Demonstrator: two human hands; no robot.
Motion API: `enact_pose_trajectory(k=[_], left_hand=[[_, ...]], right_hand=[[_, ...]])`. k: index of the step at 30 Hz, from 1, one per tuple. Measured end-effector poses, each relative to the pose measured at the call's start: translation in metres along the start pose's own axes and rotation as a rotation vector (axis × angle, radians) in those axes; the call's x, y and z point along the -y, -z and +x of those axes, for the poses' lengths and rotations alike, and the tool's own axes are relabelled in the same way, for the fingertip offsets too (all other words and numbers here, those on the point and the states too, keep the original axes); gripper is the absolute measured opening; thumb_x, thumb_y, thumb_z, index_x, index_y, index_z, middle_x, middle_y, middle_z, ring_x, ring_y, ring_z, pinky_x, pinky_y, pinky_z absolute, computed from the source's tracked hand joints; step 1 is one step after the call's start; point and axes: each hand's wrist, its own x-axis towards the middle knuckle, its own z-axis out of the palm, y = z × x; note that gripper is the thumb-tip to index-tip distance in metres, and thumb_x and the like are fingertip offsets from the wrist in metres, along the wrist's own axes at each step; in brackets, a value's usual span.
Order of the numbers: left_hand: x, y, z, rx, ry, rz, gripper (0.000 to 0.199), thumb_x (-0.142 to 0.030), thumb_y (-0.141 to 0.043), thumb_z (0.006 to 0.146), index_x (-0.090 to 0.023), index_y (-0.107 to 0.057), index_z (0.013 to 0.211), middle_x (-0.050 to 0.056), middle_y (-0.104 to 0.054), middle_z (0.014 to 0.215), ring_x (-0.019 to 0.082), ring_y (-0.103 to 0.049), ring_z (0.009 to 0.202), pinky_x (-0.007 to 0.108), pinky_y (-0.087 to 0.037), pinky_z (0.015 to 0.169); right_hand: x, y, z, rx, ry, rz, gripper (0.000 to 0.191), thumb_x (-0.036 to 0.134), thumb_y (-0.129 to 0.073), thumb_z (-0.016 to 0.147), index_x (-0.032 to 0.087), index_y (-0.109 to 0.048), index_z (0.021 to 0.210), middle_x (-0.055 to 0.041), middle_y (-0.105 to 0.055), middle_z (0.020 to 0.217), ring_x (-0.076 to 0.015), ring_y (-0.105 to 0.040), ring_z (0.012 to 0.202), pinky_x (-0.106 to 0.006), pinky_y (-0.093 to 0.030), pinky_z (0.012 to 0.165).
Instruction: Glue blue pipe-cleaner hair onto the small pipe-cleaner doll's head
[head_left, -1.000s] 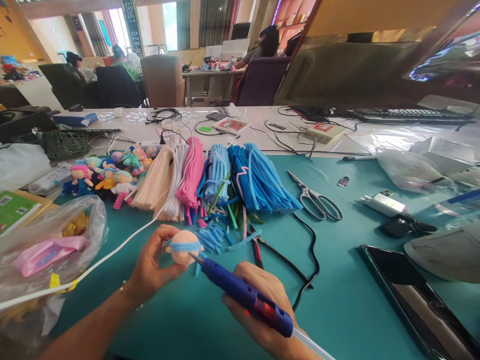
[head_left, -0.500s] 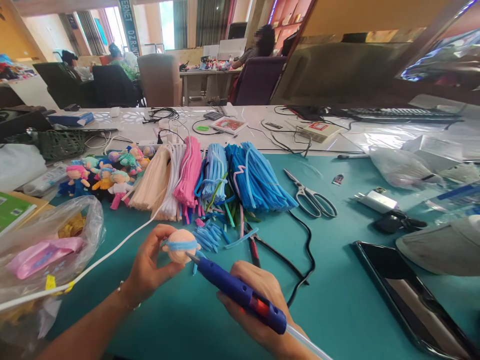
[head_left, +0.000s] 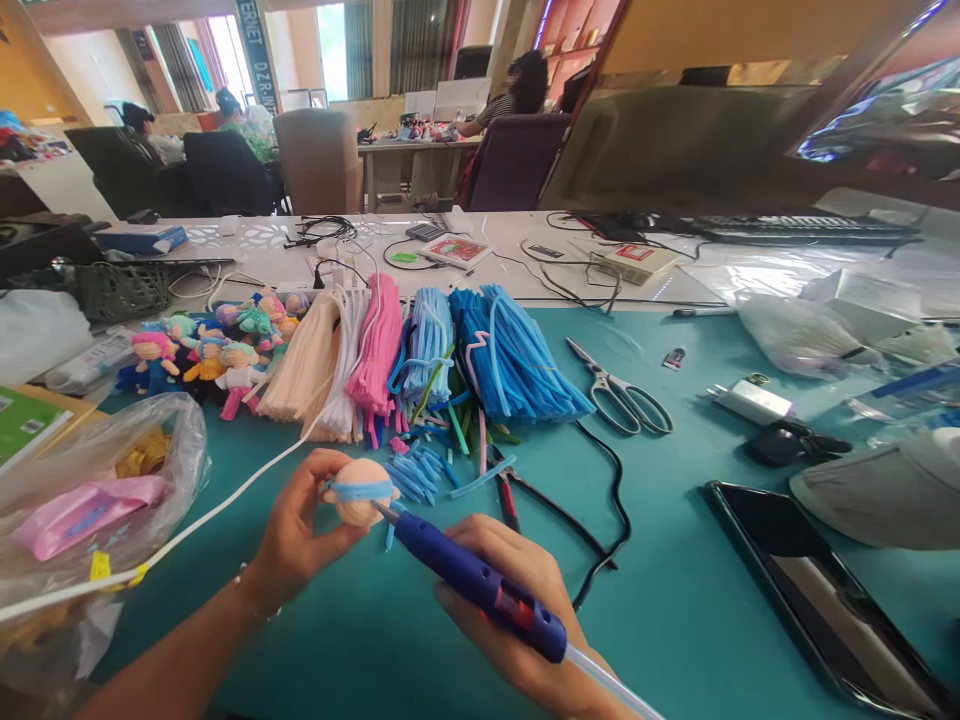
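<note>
Between the thumb and fingers of my left hand (head_left: 300,530) is a peach doll head (head_left: 355,513). A light blue pipe cleaner strip (head_left: 363,491) runs across it. My right hand (head_left: 519,560) is closed around a dark blue glue gun (head_left: 450,563), shaped like a thick pen, with a clear glue stick (head_left: 611,683) coming out of its back end. The metal nozzle is at the head's lower right side, just under the strip; whether it touches, I cannot tell. Short blue pipe cleaner pieces (head_left: 415,474) lie just behind the head.
Bundles of pink (head_left: 377,345) and blue pipe cleaners (head_left: 529,355) stand behind my hands, with small dolls (head_left: 240,362) to their left. Pliers (head_left: 508,500), scissors (head_left: 621,392) and a black cable (head_left: 616,500) lie to the right. A phone (head_left: 810,600) is at far right. A white cord (head_left: 247,487) crosses the left side.
The fingers of my right hand have shifted slightly on the glue gun, whose rear end has moved a little to the left. The doll head stays in about the same place.
</note>
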Motion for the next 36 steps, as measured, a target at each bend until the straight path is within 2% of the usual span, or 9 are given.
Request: enact_pose_trajectory(k=[3,13,24,31,36], left_hand=[[-0.001,-0.001,0.0,-0.019,0.011,0.003,0.037,-0.021,-0.075,0.071,-0.022,-0.062,0.106,0.004,-0.062,0.101,0.021,-0.06,0.095,0.03,-0.048,0.085],[-0.003,-0.003,0.001,-0.055,0.038,-0.007,0.037,-0.023,-0.078,0.066,-0.02,-0.064,0.1,0.005,-0.063,0.095,0.022,-0.062,0.091,0.033,-0.051,0.082],[0.0,-0.003,-0.001,-0.048,0.033,-0.008,0.04,-0.021,-0.078,0.067,-0.02,-0.062,0.103,0.005,-0.061,0.1,0.022,-0.062,0.094,0.032,-0.051,0.084],[-0.002,-0.004,-0.001,-0.052,0.034,-0.011,0.038,-0.023,-0.078,0.066,-0.019,-0.062,0.101,0.006,-0.062,0.098,0.024,-0.063,0.092,0.035,-0.052,0.083],[-0.004,-0.004,-0.001,-0.065,0.022,0.025,0.037,-0.023,-0.078,0.067,-0.02,-0.063,0.101,0.006,-0.063,0.098,0.023,-0.062,0.093,0.034,-0.051,0.084]], right_hand=[[0.001,0.001,0.0,-0.014,0.008,0.012,0.004,0.019,-0.059,0.083,0.021,-0.056,0.084,-0.0051,-0.063,0.083,-0.0165,-0.059,0.068,-0.027,-0.048,0.062],[-0.006,0.0,-0.006,-0.009,0.02,-0.112,0.014,0.024,-0.059,0.084,0.022,-0.049,0.074,-0.0013,-0.055,0.067,-0.0157,-0.051,0.06,-0.027,-0.042,0.054],[-0.008,-0.002,-0.004,-0.016,0.053,-0.243,0.028,0.035,-0.056,0.09,0.022,-0.045,0.068,0.0018,-0.051,0.058,-0.013,-0.046,0.051,-0.025,-0.035,0.049],[-0.009,-0.003,-0.004,-0.032,0.015,-0.238,0.029,0.03,-0.058,0.088,0.022,-0.043,0.065,0.0032,-0.047,0.056,-0.0121,-0.045,0.049,-0.025,-0.034,0.047],[-0.007,-0.001,-0.004,-0.01,-0.003,-0.128,0.017,0.028,-0.059,0.087,0.021,-0.052,0.073,-0.0013,-0.058,0.065,-0.0145,-0.053,0.056,-0.025,-0.042,0.052]])
